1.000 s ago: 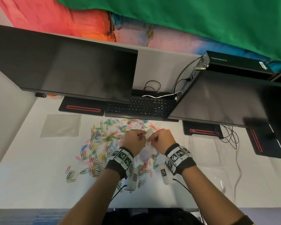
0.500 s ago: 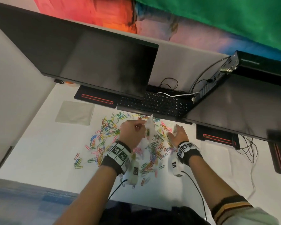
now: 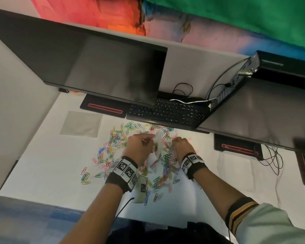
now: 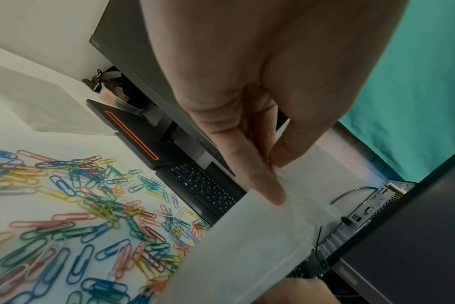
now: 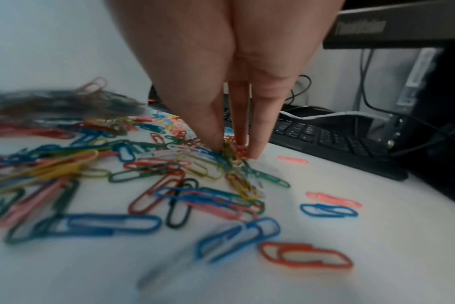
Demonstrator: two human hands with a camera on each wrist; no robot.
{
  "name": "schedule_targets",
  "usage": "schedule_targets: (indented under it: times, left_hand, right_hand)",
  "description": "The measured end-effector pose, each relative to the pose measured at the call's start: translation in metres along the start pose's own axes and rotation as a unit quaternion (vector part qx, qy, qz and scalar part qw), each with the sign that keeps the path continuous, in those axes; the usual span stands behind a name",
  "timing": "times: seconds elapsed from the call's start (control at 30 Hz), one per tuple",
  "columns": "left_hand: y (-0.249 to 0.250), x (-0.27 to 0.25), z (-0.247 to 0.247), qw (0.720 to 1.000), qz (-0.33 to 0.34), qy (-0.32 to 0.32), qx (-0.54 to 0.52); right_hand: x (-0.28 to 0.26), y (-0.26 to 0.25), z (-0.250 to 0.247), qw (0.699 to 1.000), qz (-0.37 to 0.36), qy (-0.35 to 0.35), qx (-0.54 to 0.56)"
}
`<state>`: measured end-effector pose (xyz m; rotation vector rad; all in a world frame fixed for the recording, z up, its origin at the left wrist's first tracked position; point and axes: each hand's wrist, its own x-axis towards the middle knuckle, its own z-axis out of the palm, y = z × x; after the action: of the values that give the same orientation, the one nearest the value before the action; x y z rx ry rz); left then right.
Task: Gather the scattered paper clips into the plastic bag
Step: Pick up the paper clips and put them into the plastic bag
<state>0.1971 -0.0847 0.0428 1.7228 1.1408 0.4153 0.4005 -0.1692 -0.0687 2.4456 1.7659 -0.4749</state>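
Observation:
Many coloured paper clips lie scattered on the white desk, also spread wide in the left wrist view and the right wrist view. My left hand pinches the top edge of the clear plastic bag between thumb and fingers; the bag hangs down over the pile with a few clips inside. My right hand is down on the desk, its fingertips drawn together around a small cluster of clips.
A black keyboard lies just behind the clips, under two dark monitors. A flat grey sheet sits at the left. Cables trail at the right. A single clip group lies near the desk's front left.
My right hand let go of the bag and dropped to the desk on the right of it, closing its fingertips on clips. The left hand keeps the bag raised.

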Motion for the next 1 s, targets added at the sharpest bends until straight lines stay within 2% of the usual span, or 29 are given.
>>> schedule_targets:
  times: [0.1,0.17,0.2,0.23,0.3,0.37,0.43,0.5,0.57,0.67,0.77,0.83,0.93,1.0]
  left_hand:
    - [0.002,-0.002,0.003,1.0,-0.001,-0.007,0.011]
    - [0.003,-0.004,0.003,1.0,0.004,-0.014,0.015]
    - [0.004,-0.004,0.004,1.0,0.01,-0.015,0.016]
    - [0.004,-0.005,0.004,1.0,0.013,-0.017,0.018]
    - [0.005,-0.005,0.005,0.999,0.015,-0.023,0.023]
    - [0.005,-0.004,0.007,0.999,0.018,-0.029,0.02]
    - [0.006,-0.003,0.009,0.999,0.02,-0.035,0.02]
    - [0.008,-0.002,0.011,0.999,0.024,-0.038,0.025]
    - [0.009,0.0,0.013,0.998,0.036,-0.043,0.029]
    - [0.012,0.001,0.018,0.997,0.048,-0.059,0.034]
    - [0.015,0.001,0.024,0.995,0.053,-0.081,0.026]
    - [0.017,0.0,0.027,0.993,0.062,-0.095,0.031]
    - [0.019,0.001,0.028,0.992,0.066,-0.103,0.034]
    - [0.019,0.003,0.028,0.992,0.063,-0.102,0.028]
  right_hand:
    - [0.0,0.002,-0.011,1.0,0.015,-0.004,0.001]
    - [-0.001,0.003,-0.021,0.995,0.074,0.012,0.071]
    - [-0.002,0.004,-0.025,0.982,0.125,0.025,0.14]
    - [-0.004,0.005,-0.03,0.956,0.18,0.039,0.23]
    - [-0.012,0.005,-0.038,0.867,0.258,0.059,0.422]
    - [-0.026,-0.001,-0.053,0.759,0.281,0.052,0.586]
    - [-0.041,-0.012,-0.074,0.669,0.255,0.04,0.697]
    - [-0.056,-0.022,-0.093,0.614,0.214,0.021,0.759]
    - [-0.068,-0.029,-0.105,0.587,0.181,-0.006,0.789]
    - [-0.077,-0.039,-0.109,0.583,0.172,-0.017,0.794]
    - [-0.077,-0.05,-0.109,0.601,0.179,0.008,0.779]
    - [-0.074,-0.054,-0.109,0.636,0.18,0.026,0.75]
    - [-0.073,-0.059,-0.108,0.714,0.171,0.031,0.678]
    - [-0.071,-0.062,-0.107,0.751,0.172,0.043,0.636]
